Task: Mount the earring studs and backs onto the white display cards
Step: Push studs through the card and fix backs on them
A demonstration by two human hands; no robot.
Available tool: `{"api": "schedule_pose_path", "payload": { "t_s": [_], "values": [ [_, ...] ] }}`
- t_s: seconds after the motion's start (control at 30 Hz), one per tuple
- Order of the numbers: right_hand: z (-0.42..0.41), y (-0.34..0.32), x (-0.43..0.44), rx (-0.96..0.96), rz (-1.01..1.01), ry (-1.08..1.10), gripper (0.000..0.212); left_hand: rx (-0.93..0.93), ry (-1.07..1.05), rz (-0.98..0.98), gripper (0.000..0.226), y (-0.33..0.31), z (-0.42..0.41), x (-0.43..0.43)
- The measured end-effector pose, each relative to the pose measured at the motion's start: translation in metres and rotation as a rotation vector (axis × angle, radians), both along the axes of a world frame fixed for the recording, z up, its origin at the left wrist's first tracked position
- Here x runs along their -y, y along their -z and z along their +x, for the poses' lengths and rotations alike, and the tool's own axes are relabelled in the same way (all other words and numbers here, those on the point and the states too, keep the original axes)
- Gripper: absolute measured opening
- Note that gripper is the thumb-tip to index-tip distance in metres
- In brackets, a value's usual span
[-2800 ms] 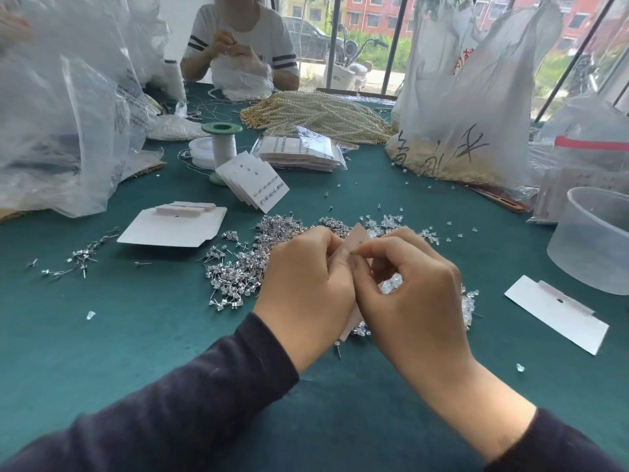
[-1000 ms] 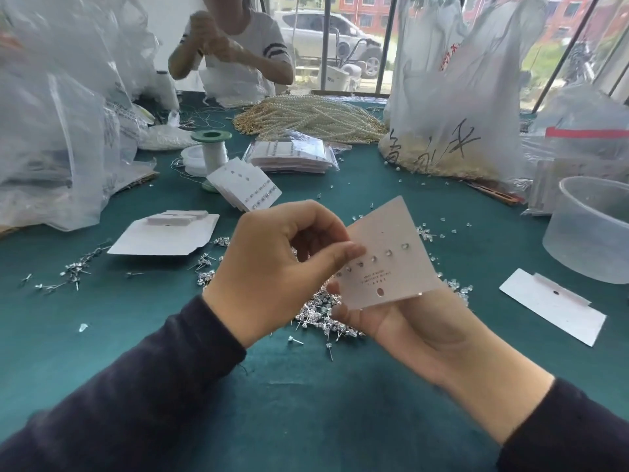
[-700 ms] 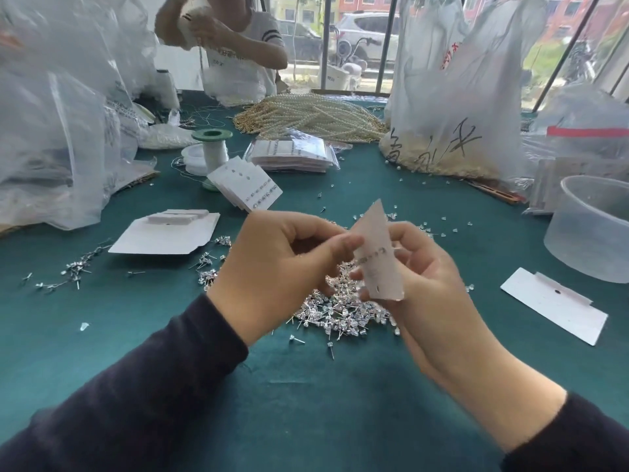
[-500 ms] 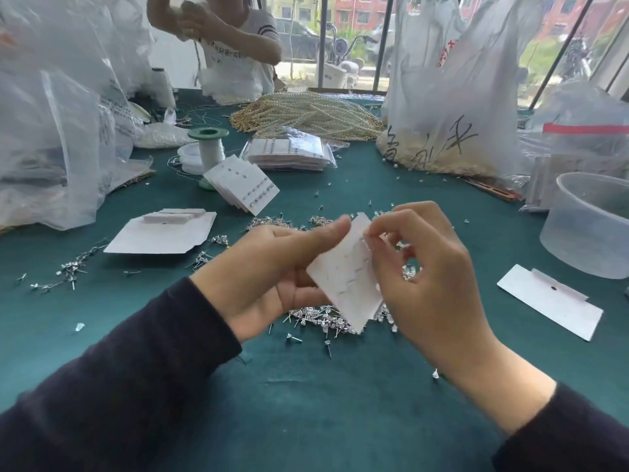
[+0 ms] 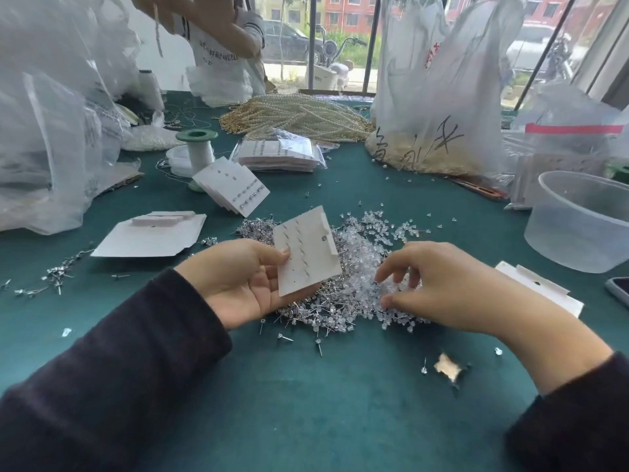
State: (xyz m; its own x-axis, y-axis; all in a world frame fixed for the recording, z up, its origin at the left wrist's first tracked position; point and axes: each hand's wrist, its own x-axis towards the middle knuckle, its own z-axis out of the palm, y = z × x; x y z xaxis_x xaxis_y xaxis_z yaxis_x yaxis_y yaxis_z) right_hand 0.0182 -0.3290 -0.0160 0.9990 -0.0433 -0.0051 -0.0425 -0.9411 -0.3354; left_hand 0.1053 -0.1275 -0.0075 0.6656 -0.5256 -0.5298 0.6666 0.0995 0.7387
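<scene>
- left hand had the white display card pinched at its left edge, thumb on top, back side facing up, held just over the pile of studs
- right hand was down on the clear earring backs, fingers curled loose; couldn't tell if it had one
- everything sat on the green table

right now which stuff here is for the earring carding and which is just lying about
In use: white display card in left hand; clear earring backs under right hand; earring studs; finished cards.

Lying about: pearl strands; thread spool; plastic tub; phone.
</scene>
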Motion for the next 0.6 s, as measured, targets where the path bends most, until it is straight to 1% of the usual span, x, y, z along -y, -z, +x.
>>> {"api": "schedule_pose_path", "payload": {
  "t_s": [0.1, 0.17, 0.27, 0.37, 0.43, 0.5, 0.6],
  "values": [
    [0.0032, 0.0033, -0.0008, 0.082, -0.022, 0.027, 0.007, -0.003, 0.002, -0.006, 0.030, 0.0005, 0.0001, 0.0002],
    [0.0043, 0.0043, 0.0015, 0.124, -0.022, 0.055, 0.011, 0.003, 0.010, -0.001, 0.029, 0.0007, -0.0003, 0.0004],
    [0.0054, 0.0051, 0.0025, 0.157, 0.014, 0.089, 0.012, 0.010, 0.026, -0.003, 0.027, 0.0012, -0.0014, 0.0008],
    [0.0066, 0.0038, 0.0044, 0.247, 0.063, 0.129, 0.013, 0.004, 0.038, -0.015, 0.024, 0.0013, -0.0027, 0.0016],
    [0.0063, 0.0024, 0.0053, 0.301, 0.131, 0.148, 0.014, 0.003, 0.037, -0.021, 0.023, 0.0010, -0.0037, 0.0024],
    [0.0058, 0.0005, 0.0053, 0.300, 0.203, 0.159, 0.016, 0.012, 0.032, -0.016, 0.022, 0.0007, -0.0043, 0.0031],
    [0.0051, -0.0007, 0.0046, 0.226, 0.277, 0.150, 0.014, 0.031, 0.024, -0.017, 0.024, -0.0001, -0.0046, 0.0028]
  ]
}}
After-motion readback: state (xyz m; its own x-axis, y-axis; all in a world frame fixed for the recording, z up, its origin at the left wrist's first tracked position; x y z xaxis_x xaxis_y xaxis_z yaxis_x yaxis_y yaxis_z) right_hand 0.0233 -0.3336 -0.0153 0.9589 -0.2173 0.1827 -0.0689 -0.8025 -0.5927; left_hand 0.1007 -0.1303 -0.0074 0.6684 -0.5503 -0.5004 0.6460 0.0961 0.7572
